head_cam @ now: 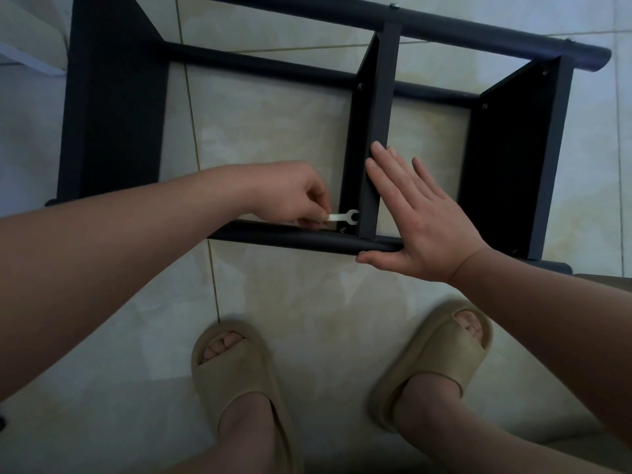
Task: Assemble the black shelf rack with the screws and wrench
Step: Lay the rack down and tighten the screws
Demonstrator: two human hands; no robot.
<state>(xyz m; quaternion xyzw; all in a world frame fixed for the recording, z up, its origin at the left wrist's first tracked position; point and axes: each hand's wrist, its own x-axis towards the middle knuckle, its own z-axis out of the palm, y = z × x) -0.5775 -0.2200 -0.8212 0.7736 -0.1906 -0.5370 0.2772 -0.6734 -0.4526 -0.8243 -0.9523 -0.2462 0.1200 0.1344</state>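
Note:
The black shelf rack [113, 114] lies on its side on the tiled floor, its round tubes running left to right and its flat shelf panels crossing them. My left hand [290, 196] pinches the handle of a small flat silver wrench [343, 217], whose open jaw sits on a screw at the foot of the middle shelf panel [386, 107], just above the near tube [301, 239]. My right hand [420, 217] is flat with straight fingers against that middle panel, thumb along the near tube. Screw heads [359, 86] show at other joints.
My two feet in beige slippers [236, 367] stand on the pale tiled floor [307, 295] just in front of the rack. A light-coloured object edge shows at the far left top [30, 39]. The right end panel [519, 159] stands close to my right wrist.

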